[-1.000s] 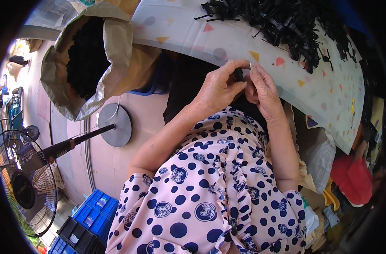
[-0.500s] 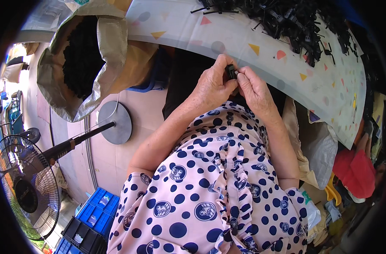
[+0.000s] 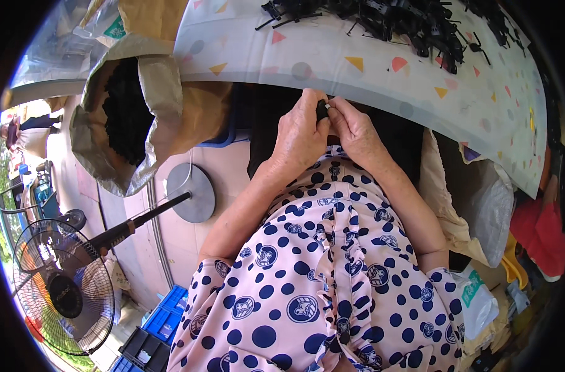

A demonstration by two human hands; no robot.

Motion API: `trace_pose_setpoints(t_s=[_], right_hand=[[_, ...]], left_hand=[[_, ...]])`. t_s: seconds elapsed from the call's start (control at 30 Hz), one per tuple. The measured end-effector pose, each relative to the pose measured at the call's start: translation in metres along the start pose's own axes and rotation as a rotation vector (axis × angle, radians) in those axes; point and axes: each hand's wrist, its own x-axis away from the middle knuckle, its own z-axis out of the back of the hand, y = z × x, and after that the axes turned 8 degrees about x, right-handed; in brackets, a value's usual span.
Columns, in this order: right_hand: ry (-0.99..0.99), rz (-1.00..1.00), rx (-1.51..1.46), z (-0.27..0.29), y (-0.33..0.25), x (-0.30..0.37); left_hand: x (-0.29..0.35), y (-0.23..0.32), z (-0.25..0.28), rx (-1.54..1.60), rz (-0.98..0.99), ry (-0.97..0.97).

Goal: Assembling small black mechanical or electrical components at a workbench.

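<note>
- Black part (image 3: 321,111), clamped in my left hand (image 3: 299,129), likely for steadiness.
- Right hand (image 3: 355,129) just beside; its grip I cannot tell.
- Pile (image 3: 426,30) far on table (image 3: 251,59), perhaps for reach.

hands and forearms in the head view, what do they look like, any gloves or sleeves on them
The left hand and right hand are bare, with no gloves, rings or watch visible. Both forearms are uncovered. The short sleeves are pale pink with navy dots and round printed emblems.
</note>
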Motion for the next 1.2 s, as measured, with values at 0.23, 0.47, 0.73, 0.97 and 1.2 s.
trace_pose_setpoints(t_s=[0.23, 0.47, 0.73, 0.97, 1.2], right_hand=[[-0.017, -0.045, -0.254, 0.011, 0.001, 0.006], [-0.065, -0.090, -0.491, 0.020, -0.016, 0.005], [-0.187, -0.136, -0.561, 0.008, -0.005, 0.005], [-0.250, -0.301, -0.641, -0.004, 0.048, 0.009], [-0.264, -0.329, -0.453, -0.020, 0.063, 0.006]], left_hand=[[0.000, 0.013, 0.013, 0.716, 0.215, -0.025], [-0.001, 0.021, 0.025, 1.183, 0.430, -0.081], [0.016, 0.021, 0.036, 1.049, 0.451, -0.434], [0.030, -0.032, 0.005, 1.611, 0.603, -0.480], [0.036, -0.078, -0.010, 1.534, 0.659, -0.464]])
